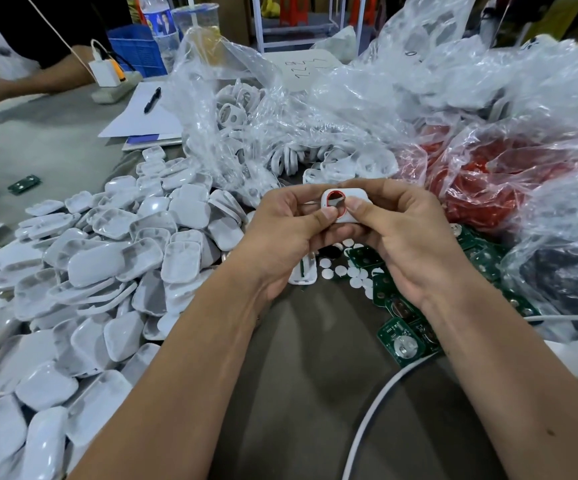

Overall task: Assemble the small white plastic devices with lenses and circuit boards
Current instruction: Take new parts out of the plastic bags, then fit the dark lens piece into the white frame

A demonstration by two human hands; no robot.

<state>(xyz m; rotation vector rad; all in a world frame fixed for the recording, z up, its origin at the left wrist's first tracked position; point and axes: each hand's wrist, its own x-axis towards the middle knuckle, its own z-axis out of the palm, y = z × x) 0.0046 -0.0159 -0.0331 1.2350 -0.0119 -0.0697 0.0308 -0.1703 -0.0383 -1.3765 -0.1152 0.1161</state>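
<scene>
Left hand [291,233] and right hand [401,233] pinching small white shell with red ring [344,206], white covers [107,271] piled at desk's left edge, green boards [405,341] right.

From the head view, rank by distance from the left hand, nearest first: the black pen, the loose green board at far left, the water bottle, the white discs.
1. White discs, on the table just right of the left hand.
2. Black pen, on paper, up and left.
3. Green board, far left edge.
4. Water bottle, at the back.
</scene>
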